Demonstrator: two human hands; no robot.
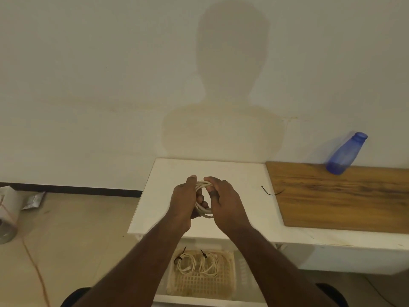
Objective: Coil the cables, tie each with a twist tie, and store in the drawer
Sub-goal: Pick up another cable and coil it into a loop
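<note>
The white cable (203,197) is wound into a small coil that I hold upright above the white table (243,209), between both hands. It has no tie on it yet. The loose twist tie (271,191) lies dark and curved on the table well to my right, just beside the edge of the wooden board (343,196).

As I judge it, the risk is in the reach. To fetch that tie I must let go with one hand, and springy loops may fan out or slip off the remaining fingers, so I would have to wind again. A loose end could also drop and pull the coil apart.

My left hand (184,200) curls round the left side of the coil, fingers threaded through its middle and thumb up on top. My right hand (223,200) closes on the right side, thumb pressing the loops from the front, fingers wrapped over the top. Neither hand is spread; both grip the cable.

Below the table edge the drawer (223,284) stands open, and two tied coils (197,263) already lie in it side by side. A blue bottle (345,155) stands at the far end of the board, against the wall.
</note>
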